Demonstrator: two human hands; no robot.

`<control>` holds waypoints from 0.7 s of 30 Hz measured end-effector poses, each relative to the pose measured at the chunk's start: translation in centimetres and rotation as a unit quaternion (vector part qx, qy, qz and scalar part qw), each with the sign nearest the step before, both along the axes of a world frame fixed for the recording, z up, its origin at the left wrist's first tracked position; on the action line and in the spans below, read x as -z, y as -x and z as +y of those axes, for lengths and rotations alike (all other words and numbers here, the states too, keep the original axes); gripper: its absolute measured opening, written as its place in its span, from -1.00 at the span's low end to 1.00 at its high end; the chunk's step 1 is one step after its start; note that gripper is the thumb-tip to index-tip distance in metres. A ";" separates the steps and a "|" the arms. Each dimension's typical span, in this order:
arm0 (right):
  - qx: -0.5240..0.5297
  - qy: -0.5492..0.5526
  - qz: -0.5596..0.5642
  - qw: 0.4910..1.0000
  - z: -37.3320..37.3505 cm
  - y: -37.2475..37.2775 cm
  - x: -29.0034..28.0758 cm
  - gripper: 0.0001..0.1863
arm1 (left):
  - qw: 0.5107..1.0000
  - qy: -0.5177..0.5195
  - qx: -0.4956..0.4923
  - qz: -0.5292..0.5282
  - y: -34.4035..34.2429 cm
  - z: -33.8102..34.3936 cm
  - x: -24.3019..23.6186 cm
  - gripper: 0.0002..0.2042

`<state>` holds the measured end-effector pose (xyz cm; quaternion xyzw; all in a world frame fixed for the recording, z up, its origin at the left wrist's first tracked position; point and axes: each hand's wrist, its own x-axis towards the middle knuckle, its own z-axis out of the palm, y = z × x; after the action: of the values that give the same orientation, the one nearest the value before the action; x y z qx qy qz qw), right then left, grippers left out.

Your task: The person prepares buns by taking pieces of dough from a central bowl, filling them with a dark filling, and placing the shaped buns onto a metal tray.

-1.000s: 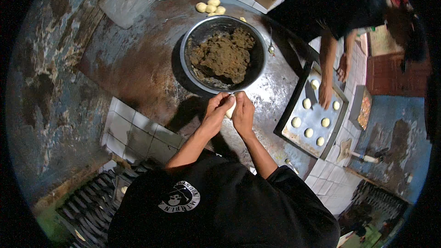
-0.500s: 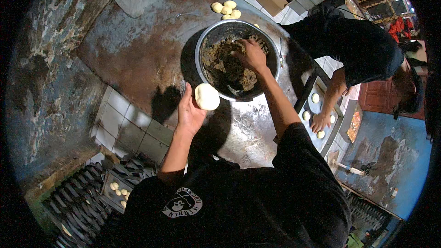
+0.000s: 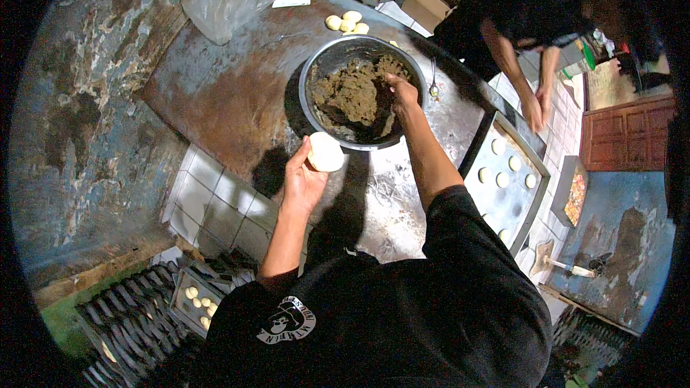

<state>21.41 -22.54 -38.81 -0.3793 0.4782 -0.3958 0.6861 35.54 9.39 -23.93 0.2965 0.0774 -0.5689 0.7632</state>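
On the fingers of my left hand [image 3: 305,181] rests a pale, flattened round of dough [image 3: 325,152], with the thumb at its edge. It is held just off the near-left rim of a large metal bowl [image 3: 308,104]. A coarse brown filling [image 3: 352,93] is heaped inside the bowl. My right hand [image 3: 405,93] reaches in at the bowl's right side, its fingers curled into the filling by the wall. How much filling they hold is hidden.
Several dough balls [image 3: 348,23] lie behind the bowl, and a spoon [image 3: 433,77] lies right of it. Farther right, a tray [image 3: 535,208] carries spaced dough rounds. Beyond it a co-worker [image 3: 532,14] leans in. Another tray [image 3: 181,302] of dough pieces sits low left.
My right hand has shifted from the middle of the filling to the bowl's right side. The co-worker has drawn a hand off the tray and now has both hands together beyond it.
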 end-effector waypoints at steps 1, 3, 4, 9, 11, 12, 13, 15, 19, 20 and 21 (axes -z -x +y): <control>-0.029 -0.120 0.005 0.992 4.5 -2.4 -7.4 -0.68 | 0.999 -0.008 -0.032 -0.013 -0.1 1.7 -0.2 -0.67; -0.113 -0.060 -0.100 0.987 6.3 1.9 -10.2 -0.66 | 1.000 0.001 -0.011 -0.003 2.1 0.8 -2.1 -0.65; -0.116 -0.061 -0.091 0.987 8.1 3.9 -11.6 -0.68 | 1.000 0.004 -0.001 -0.006 3.2 0.5 -2.5 -0.65; -0.125 0.139 0.004 0.982 20.8 12.5 -22.4 -0.77 | 0.996 0.063 0.071 -0.003 10.6 -1.3 -2.7 -0.60; -0.149 0.299 0.141 0.932 23.8 16.6 -24.0 -0.76 | 0.990 0.072 0.124 -0.016 14.7 -1.8 -4.6 -0.59; -0.118 0.340 0.188 0.914 24.6 18.4 -23.5 -0.73 | 0.984 0.077 0.156 -0.026 16.5 -2.0 -4.4 -0.59; -0.105 0.337 0.193 0.915 25.1 20.4 -23.0 -0.73 | 0.980 0.081 0.178 -0.029 18.3 -2.0 -4.5 -0.59; -0.062 0.125 -0.003 0.990 25.6 24.2 -21.7 -0.74 | 0.968 0.093 0.231 -0.019 22.4 -1.7 -5.3 -0.62; -0.070 0.009 -0.209 0.975 28.7 30.3 -21.0 -0.70 | 0.954 0.120 0.274 -0.004 28.8 0.0 -6.5 -0.65; -0.094 0.041 -0.246 0.964 29.8 31.1 -21.2 -0.52 | 0.950 0.131 0.282 0.020 29.4 0.5 -5.8 -0.64; -0.090 0.045 -0.248 0.964 30.6 32.2 -22.0 -0.52 | 0.948 0.132 0.287 0.018 30.4 0.6 -5.7 -0.64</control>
<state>-10.80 8.06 -16.81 -0.3414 0.2392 -0.4355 0.7978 5.14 10.03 -18.23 0.1920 -0.0730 -0.7747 0.5980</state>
